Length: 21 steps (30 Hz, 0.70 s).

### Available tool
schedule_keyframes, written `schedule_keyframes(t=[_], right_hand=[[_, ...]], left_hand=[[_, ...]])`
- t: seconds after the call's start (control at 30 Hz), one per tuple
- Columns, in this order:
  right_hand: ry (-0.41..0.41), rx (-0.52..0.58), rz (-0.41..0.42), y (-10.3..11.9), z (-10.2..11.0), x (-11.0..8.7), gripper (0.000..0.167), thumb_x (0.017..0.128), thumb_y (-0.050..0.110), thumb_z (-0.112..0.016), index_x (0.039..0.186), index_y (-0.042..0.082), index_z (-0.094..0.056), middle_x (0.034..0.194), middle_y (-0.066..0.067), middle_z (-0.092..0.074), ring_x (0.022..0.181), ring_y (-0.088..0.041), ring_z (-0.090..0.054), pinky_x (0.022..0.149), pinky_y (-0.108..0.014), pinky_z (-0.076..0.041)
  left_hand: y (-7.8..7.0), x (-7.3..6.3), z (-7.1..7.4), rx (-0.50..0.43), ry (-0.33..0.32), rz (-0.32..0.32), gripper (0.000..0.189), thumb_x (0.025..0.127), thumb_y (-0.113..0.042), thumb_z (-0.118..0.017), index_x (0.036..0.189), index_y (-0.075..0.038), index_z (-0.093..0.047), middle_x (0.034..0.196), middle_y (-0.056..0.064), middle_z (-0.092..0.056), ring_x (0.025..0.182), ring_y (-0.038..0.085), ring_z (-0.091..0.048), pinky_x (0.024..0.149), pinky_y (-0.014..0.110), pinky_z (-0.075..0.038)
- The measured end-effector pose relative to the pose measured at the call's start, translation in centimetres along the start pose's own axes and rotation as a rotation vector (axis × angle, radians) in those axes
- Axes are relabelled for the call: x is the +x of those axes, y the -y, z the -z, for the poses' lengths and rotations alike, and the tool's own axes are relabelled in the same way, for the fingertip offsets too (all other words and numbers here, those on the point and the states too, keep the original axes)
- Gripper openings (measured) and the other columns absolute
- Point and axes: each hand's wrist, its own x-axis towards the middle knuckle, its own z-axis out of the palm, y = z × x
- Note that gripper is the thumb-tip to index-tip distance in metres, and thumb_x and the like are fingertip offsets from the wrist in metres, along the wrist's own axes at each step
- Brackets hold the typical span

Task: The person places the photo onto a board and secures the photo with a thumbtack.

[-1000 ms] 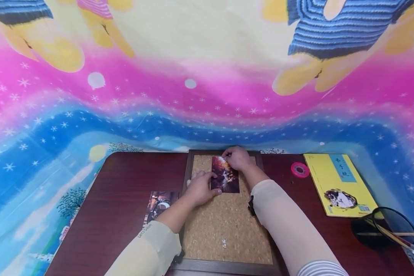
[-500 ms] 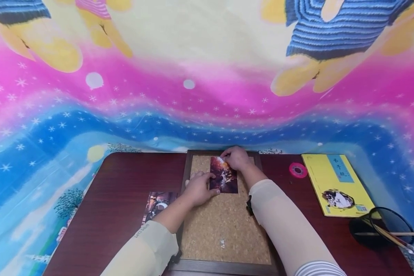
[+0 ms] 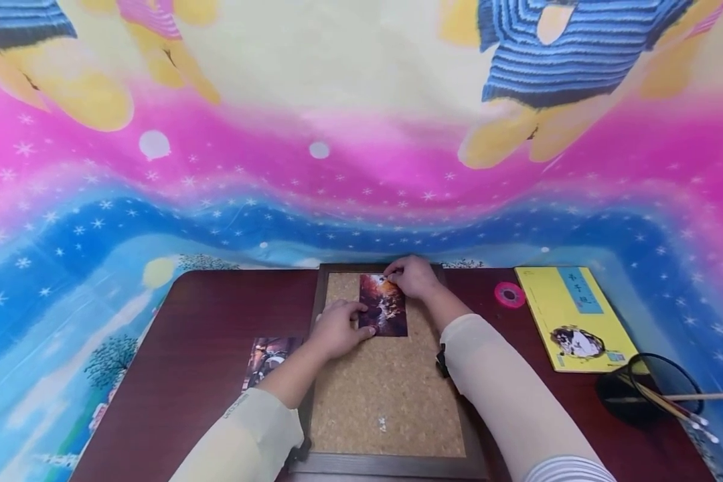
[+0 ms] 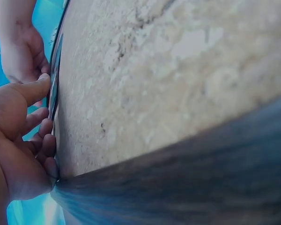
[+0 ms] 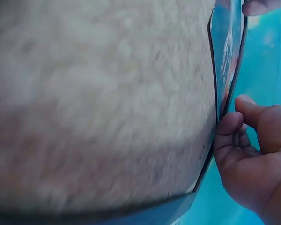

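Note:
A photo print (image 3: 390,314) in dark red and orange lies on the upper part of a framed cork board (image 3: 385,388). My left hand (image 3: 335,328) rests at its left side, the thumb and a fingertip touching the print and the other fingers spread over the board's left edge. At the print's top edge is my right hand (image 3: 414,276), its fingers bent and the thumb close to the forefinger. In the right wrist view those fingertips meet the end of the print; whether something small sits between them is hidden. A second photo print (image 3: 271,358) lies left of the board, partly behind my left forearm.
Right of the board, a pink round disc (image 3: 509,294) lies on the dark red table (image 3: 217,314) beside a yellow book (image 3: 578,321). A black mesh cup (image 3: 629,402) with brushes stands near the right edge. A patterned cloth (image 3: 361,167) hangs behind. The cork carries a small white mark (image 3: 382,423).
The head view has shifted slightly, so the board and table sit a little further left in it. Both hands keep their places on the print.

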Motion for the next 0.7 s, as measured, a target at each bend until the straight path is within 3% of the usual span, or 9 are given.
schedule_keyframes(t=[0.37, 0.5, 0.7], right_hand=[[-0.046, 0.001, 0.046, -1.0, 0.5, -1.8, 0.015, 0.1, 0.024, -0.071, 0.111, 0.019, -0.08, 0.11, -0.003, -0.073, 0.091, -0.021, -0.064, 0.086, -0.041, -0.052], [-0.052, 0.044, 0.035, -1.3, 1.2, -2.8, 0.017, 0.1, 0.022, -0.071, 0.113, 0.015, -0.079, 0.1, -0.003, -0.071, 0.085, -0.02, -0.063, 0.08, -0.039, -0.052], [-0.054, 0.082, 0.032, -1.9, 2.4, -4.3, 0.02, 0.1, 0.02, -0.069, 0.118, 0.014, -0.077, 0.108, -0.005, -0.071, 0.08, -0.019, -0.061, 0.075, -0.038, -0.052]], left_hand=[[1.2, -1.0, 1.2, -0.26, -0.09, -0.033, 0.039, 0.092, -0.023, -0.08, 0.124, -0.003, -0.071, 0.1, 0.008, -0.062, 0.09, 0.021, -0.06, 0.082, 0.038, -0.05], [1.4, -1.5, 1.4, -0.289, -0.123, -0.034, 0.037, 0.091, -0.02, -0.081, 0.124, -0.006, -0.072, 0.101, 0.007, -0.062, 0.089, 0.02, -0.063, 0.081, 0.038, -0.052], [2.0, -2.2, 2.0, -0.29, -0.142, -0.006, 0.037, 0.091, -0.018, -0.081, 0.125, -0.006, -0.072, 0.099, 0.006, -0.061, 0.086, 0.017, -0.058, 0.078, 0.036, -0.05]])
